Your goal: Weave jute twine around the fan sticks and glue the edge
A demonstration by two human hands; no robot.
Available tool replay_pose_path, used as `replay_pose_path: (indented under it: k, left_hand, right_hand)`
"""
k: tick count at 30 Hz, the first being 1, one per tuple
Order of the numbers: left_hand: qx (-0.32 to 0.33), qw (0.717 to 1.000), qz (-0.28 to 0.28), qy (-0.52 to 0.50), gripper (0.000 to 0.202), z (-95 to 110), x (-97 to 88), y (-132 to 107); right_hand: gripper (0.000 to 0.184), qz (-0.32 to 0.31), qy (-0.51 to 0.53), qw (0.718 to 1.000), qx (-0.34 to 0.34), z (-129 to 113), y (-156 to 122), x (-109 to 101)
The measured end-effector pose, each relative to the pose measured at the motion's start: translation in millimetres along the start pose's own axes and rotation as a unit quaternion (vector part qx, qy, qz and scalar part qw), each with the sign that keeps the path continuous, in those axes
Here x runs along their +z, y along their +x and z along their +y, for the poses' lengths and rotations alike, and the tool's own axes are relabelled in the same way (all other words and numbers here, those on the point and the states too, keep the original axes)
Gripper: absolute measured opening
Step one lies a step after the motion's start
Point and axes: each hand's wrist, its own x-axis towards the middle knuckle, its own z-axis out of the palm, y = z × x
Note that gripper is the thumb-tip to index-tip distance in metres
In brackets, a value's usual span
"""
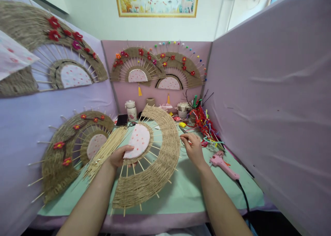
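Note:
A woven twine fan (170,153) with thin sticks poking past its outer rim is held up, tilted, above the table. My left hand (121,155) grips it at the inner half-circle, thumb on the white cloth patch (139,139) with pink dots and the other fingers mostly hidden behind. At the fan's right outer edge my right hand (192,146) is closed in a pinch, its fingertips at a stick end. Right of that hand, a pink hot glue gun (224,165) lies on the table with its black cord hanging off the front.
Thin sticks (108,150) lie bundled at left, beside a finished flowered fan (59,160). Tangled coloured pipe cleaners (204,122) fill the back right. A white cup (131,111) and black phone-like object (122,120) stand behind. Fabric partitions (269,91) enclose the table (186,191).

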Motion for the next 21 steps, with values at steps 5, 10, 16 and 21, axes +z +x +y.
replay_pose_path:
  k: [5,10,16,21]
  left_hand:
    - [-0.006,1.0,0.026,0.009,0.034,-3,-5.1,-2]
    - [0.005,0.997,0.08,-0.018,0.035,-5,-14.0,-4]
    - [0.022,0.992,0.12,-0.022,0.028,-2,-9.4,-3]
    - [0.025,0.986,0.162,-0.031,0.014,1,-3.7,-5]
  right_hand:
    - [0.025,0.013,0.0,1.0,0.0,-2,1,0]
    - [0.021,0.028,0.001,0.999,-0.016,0,1,1]
    - [0.021,0.049,-0.02,0.998,-0.043,-2,0,-2]
    - [0.015,0.077,-0.021,0.996,-0.049,-1,1,-5]
